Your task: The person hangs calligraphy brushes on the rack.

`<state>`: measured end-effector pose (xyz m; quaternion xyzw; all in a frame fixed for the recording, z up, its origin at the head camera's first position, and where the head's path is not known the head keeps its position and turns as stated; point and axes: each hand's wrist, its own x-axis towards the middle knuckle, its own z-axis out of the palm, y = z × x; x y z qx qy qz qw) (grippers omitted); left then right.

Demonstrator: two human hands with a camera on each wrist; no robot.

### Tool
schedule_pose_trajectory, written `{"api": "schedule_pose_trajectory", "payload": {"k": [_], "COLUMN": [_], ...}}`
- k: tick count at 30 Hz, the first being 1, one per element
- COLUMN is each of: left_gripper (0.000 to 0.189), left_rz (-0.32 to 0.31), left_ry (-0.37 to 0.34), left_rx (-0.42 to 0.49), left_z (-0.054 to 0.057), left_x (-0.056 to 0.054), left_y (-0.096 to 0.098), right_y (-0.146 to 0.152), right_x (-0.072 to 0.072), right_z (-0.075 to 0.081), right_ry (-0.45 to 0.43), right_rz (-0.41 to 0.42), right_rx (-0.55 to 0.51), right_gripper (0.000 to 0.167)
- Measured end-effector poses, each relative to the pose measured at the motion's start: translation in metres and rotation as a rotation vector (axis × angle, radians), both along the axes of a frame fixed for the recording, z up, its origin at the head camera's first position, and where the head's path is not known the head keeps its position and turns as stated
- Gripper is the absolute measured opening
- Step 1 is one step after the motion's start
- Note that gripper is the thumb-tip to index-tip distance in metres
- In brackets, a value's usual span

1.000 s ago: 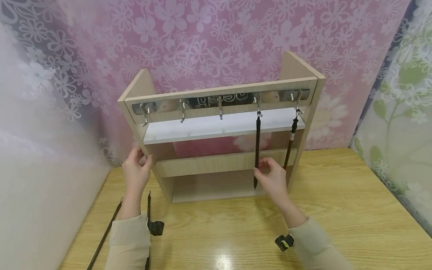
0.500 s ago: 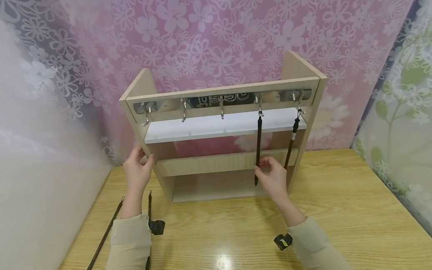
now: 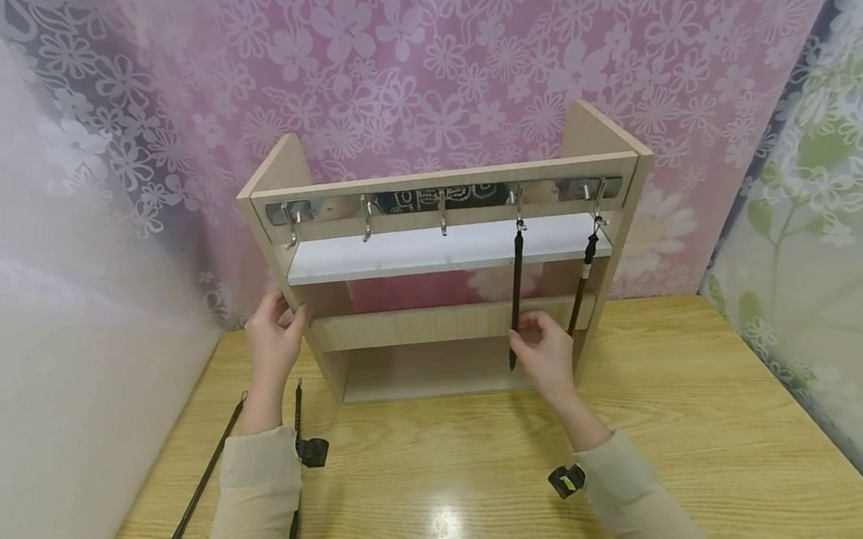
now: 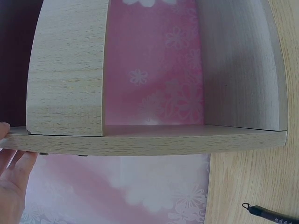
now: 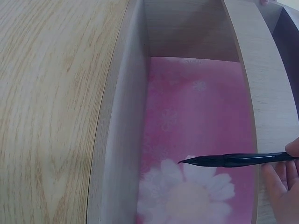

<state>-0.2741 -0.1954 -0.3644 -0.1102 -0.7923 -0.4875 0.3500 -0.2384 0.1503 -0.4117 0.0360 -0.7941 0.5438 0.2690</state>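
Black brush (image 3: 517,276) and wooden rack (image 3: 405,328): right and left hands (image 3: 546,352) (image 3: 274,339) grip them; only head view shows hooks (image 3: 443,214).

We find very little changed: just left of the right hand (image 3: 546,352), the dark brush (image 3: 517,284) now has its lower tip very slightly higher against the shelf (image 3: 423,370) than a second ago.

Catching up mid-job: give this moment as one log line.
left hand: grips rack side; right hand: pinches hanging brush; second brush: on rightmost hook; two more brushes: on table
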Motion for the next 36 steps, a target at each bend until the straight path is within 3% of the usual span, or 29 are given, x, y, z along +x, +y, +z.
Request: {"api": "schedule_pose_trajectory", "payload": {"k": [14,25,32,36], "left_gripper": [0.028,0.028,0.028,0.027], "left_rz": [-0.007,-0.002,-0.001,-0.001], "left_ry": [-0.003,0.012,0.024,0.010], "left_rx": [-0.005,-0.010,-0.021,-0.009], "left_z": [0.000,-0.002,-0.001,-0.001], "left_x": [-0.001,-0.002,-0.002,-0.001], "left_y": [0.001,0.000,-0.001,-0.001], "right_y": [0.003,-0.001,0.012,0.023], "right_x": [0.005,0.036,0.035,0.032], "right_z": [0.001,0.047,0.053,0.053], "right_ry": [0.020,0.108,0.209,0.238], "right_rz": [0.001,0.040,0.061,0.028], "right_rx": [-0.048,-0.103,-0.128,-0.121], "right_gripper": [0.016,0.015,0.014,0.014]}}
